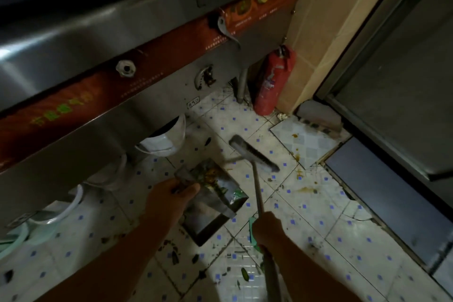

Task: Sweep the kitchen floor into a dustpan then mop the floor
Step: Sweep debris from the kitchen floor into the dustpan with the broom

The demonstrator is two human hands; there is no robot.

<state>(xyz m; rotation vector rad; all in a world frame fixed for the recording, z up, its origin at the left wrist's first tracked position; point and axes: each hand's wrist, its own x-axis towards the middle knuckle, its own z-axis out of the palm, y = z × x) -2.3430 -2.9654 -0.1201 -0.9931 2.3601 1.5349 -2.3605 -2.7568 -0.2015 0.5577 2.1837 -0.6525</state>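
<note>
My left hand (171, 193) grips the handle of a metal dustpan (210, 206), which hangs tilted above the floor with food scraps and green bits in it. My right hand (268, 230) is closed around the metal handle of a broom (257, 186). The broom's dark brush head (253, 152) rests on the white floor tiles (318, 206) with blue dots, just beyond the dustpan. Dark crumbs and green scraps (245, 274) lie on the tiles near my arms. Orange-brown stains (299, 174) mark the floor to the right of the brush.
A steel cooking range (122, 86) with a red band fills the left and top. White buckets (164, 140) sit under it. A red fire extinguisher (272, 83) stands by the tiled wall. A steel cabinet (392, 93) and a dark ledge (382, 191) border the right.
</note>
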